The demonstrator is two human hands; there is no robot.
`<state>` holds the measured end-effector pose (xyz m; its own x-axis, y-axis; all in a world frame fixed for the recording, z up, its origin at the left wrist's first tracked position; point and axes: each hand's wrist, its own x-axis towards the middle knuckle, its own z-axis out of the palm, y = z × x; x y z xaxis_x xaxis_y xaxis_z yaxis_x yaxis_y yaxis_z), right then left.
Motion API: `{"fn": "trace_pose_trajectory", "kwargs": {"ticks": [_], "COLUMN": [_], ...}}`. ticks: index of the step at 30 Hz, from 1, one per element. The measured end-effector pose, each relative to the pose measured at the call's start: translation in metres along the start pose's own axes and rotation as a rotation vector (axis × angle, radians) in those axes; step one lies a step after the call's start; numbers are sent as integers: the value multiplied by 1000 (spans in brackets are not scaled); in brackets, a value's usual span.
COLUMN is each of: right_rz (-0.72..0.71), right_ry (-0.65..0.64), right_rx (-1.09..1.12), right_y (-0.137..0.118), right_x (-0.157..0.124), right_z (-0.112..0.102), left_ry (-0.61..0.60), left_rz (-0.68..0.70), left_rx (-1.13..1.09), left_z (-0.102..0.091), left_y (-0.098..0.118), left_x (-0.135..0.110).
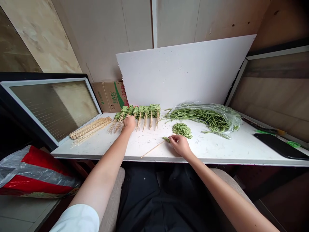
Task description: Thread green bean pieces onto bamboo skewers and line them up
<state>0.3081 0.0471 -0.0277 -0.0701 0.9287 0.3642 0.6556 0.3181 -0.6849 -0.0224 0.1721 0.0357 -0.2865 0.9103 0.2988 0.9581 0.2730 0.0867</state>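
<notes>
My left hand (129,123) reaches out to the row of finished green bean skewers (138,112) at the back of the white table (212,149); its fingers are curled on their sticks. My right hand (180,144) rests near the front edge, pinching a bamboo skewer (154,148) with one green bean piece (166,139) threaded on it. A small heap of cut bean pieces (182,129) lies just beyond that hand.
A loose pile of bare bamboo skewers (89,130) lies at the table's left end. A clear plastic bag of long green beans (207,117) sits at the back right. A black phone (280,145) lies far right. A red bag (33,174) sits low left.
</notes>
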Motion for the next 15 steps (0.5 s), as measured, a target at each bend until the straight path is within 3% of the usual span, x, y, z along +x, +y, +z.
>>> {"fn": "trace_pose_trajectory", "kwargs": {"ticks": [15], "right_rz": [-1], "right_ry": [0], "right_rx": [-15], "right_y": [1], "right_x": [0], "right_z": [1], "left_ry": [-14], "left_rz": [11], "left_rx": [64], "left_z": [-4], "left_y": [-5], "left_x": [17]}}
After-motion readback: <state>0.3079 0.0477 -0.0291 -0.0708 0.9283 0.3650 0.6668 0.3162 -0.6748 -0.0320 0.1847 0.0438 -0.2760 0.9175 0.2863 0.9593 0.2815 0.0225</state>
